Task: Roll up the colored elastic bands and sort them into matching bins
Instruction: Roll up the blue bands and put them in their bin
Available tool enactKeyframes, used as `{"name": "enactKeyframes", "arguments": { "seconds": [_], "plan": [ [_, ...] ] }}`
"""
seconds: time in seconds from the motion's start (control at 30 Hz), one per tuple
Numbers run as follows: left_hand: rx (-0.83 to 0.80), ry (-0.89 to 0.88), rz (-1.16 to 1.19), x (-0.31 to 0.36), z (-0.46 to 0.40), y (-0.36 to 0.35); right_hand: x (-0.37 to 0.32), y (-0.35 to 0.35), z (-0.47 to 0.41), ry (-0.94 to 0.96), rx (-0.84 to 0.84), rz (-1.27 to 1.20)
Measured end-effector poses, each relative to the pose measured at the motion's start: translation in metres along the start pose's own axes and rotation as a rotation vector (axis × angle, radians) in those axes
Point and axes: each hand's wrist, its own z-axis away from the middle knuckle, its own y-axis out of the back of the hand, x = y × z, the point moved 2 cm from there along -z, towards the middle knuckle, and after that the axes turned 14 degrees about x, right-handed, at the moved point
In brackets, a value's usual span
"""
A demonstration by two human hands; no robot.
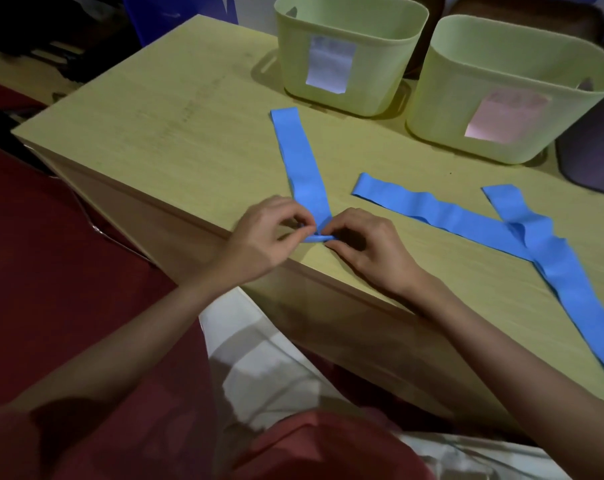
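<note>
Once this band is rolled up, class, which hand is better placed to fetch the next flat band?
Probably the right hand. The two other blue bands lie crossed on its side of the table. The left hand sits farther off, and would have to cross over the band being rolled.

A wooden table [175, 133] stands over what looks like red flooring [33, 237].

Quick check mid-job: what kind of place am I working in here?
Probably a home room rather than a workshop: a low wooden table over a red floor covering, with two pale green labelled bins at the back. Both hands, left hand and right hand, pinch a blue band.
</note>
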Motion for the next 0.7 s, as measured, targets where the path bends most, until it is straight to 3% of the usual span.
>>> {"name": "enactKeyframes", "arguments": {
  "seconds": [0.33, 0.7],
  "plan": [
    [0.099, -0.231, -0.202, -0.003, 0.024, -0.007, 0.002, 0.001, 0.0, 0.129, 0.019, 0.164],
    [0.16, -0.324, -0.371, 0.002, 0.029, -0.01, 0.001, -0.001, 0.005, 0.243, 0.059, 0.268]
  ]
}}
